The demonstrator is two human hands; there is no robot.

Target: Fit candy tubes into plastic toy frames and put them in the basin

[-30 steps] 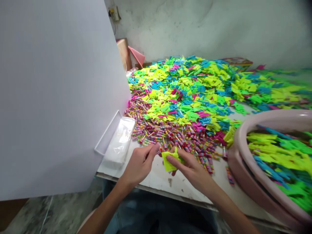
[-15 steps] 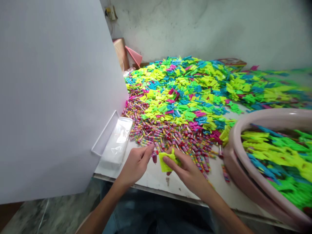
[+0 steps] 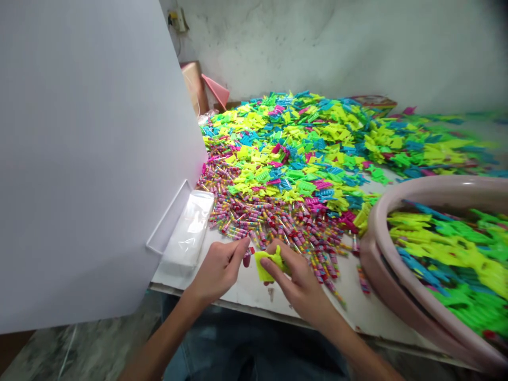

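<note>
Near the table's front edge, my left hand [image 3: 224, 267] pinches a small candy tube [image 3: 249, 252] with a red end, mostly covered by the fingers. Close to its right, my right hand [image 3: 291, 270] grips a yellow plastic piece [image 3: 264, 265], whose flat part points toward the left hand. A narrow gap seems to separate the tube from the yellow piece. Behind both hands lies a spread of wrapped candy tubes [image 3: 273, 219]. Farther back is a large heap of yellow, green, blue and pink plastic pieces [image 3: 293, 137].
A pink basin [image 3: 375, 233] filled with plastic pieces stands at the right. Clear plastic bags [image 3: 190, 227] lie at the left beside a white tray edge [image 3: 166, 217]. A tall white panel [image 3: 91, 159] blocks the far left. A pink triangular object [image 3: 216, 90] is at the back.
The whole view has shifted slightly. My right hand has tilted the yellow piece a little; both hands keep their holds and stay close together.
</note>
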